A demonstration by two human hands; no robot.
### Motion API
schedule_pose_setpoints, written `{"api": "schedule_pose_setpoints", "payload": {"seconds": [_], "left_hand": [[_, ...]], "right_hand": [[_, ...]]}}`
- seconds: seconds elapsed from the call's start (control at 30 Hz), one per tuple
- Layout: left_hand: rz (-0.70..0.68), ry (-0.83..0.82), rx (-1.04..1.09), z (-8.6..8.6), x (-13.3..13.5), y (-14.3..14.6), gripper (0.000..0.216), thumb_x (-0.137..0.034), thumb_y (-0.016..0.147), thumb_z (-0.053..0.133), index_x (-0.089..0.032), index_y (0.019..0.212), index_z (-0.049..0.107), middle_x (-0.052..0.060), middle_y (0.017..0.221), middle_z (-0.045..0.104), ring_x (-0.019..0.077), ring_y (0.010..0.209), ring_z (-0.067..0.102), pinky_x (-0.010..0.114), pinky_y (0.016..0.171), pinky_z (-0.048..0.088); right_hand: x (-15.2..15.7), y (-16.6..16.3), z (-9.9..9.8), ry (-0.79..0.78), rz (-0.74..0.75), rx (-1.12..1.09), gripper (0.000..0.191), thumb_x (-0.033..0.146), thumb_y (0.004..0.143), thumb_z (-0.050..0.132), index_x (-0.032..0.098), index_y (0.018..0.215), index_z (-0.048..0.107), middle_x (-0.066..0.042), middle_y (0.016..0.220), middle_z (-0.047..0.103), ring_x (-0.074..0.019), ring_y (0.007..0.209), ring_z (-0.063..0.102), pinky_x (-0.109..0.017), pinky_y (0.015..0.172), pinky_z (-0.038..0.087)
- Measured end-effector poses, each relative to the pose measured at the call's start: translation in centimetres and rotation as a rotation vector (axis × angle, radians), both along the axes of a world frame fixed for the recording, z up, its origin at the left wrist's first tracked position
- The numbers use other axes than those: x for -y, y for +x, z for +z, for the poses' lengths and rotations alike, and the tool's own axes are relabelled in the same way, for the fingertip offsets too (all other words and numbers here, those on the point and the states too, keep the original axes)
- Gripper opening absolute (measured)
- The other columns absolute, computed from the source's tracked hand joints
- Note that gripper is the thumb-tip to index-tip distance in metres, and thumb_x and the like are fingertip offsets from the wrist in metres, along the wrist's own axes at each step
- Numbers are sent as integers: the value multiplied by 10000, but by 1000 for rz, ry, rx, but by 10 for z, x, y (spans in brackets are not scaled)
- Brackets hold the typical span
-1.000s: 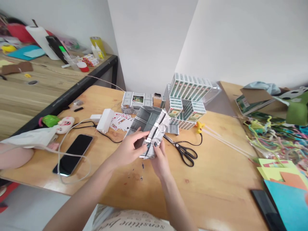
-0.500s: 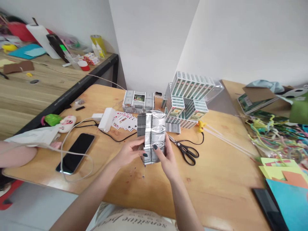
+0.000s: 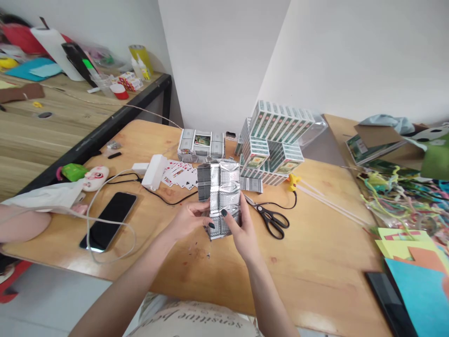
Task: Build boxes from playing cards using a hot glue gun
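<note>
Between my hands is a block built of playing cards [image 3: 229, 187], grey-patterned with shiny silvery strips, tilted over the wooden table. My left hand [image 3: 187, 219] is closed on its lower left edge, thumb and fingers pinching there. My right hand [image 3: 242, 231] grips the right side, its thumb pressed on the front face. Whether the block's underside touches the table is hidden. Beyond it stands a similar card-covered block [image 3: 201, 145]. Fanned playing cards [image 3: 180, 174] lie to the left, and black-handled scissors [image 3: 271, 220] lie to the right.
Stacked card boxes [image 3: 271, 145] rise behind the block. A yellow glue gun [image 3: 293, 181] lies beside them with its cord. A white power strip [image 3: 155, 172], a phone [image 3: 108, 220] and a loose cable occupy the left. Coloured paper [image 3: 417, 290] covers the right corner. Another person's arm [image 3: 24, 224] rests at left.
The view has shifted slightly. My hands keep the same hold on the card block, which has barely moved; its left flap appears turned slightly outward.
</note>
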State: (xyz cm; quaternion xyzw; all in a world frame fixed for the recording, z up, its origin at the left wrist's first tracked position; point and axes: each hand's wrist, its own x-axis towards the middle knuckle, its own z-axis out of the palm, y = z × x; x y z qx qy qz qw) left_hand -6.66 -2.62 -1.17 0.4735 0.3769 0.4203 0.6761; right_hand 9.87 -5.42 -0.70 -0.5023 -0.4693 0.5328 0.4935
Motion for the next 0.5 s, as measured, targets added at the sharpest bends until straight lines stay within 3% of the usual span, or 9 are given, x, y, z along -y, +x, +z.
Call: {"api": "schedule_pose_setpoints", "payload": {"seconds": [0.2, 0.33, 0.5], "left_hand": [[-25, 75, -89, 4, 5, 1, 362, -313, 697, 722, -167, 1027, 702, 79, 1065, 691, 284, 1076, 584, 426, 982, 419], [28, 129, -154, 4, 15, 3, 409, -327, 782, 638, -168, 1159, 633, 96, 1189, 634, 272, 1173, 526, 430, 1045, 363], [101, 107, -187, 2, 23, 7, 448, -353, 785, 622, -183, 1199, 603, 82, 1192, 634, 265, 1222, 484, 436, 1079, 319]], "right_hand": [[1, 1, -1, -24, -37, -17, 699, 372, 813, 585, 240, 1426, 276, -24, 1494, 297, -196, 1379, 254, -401, 1146, 194], [2, 2, -3, -31, -48, -31, 703, 383, 806, 591, 249, 1424, 283, -21, 1497, 292, -202, 1381, 250, -409, 1146, 189], [3, 0, -1, -24, -54, -32, 681, 367, 828, 561, 255, 1432, 267, -13, 1508, 264, -186, 1388, 232, -398, 1149, 178]]}}
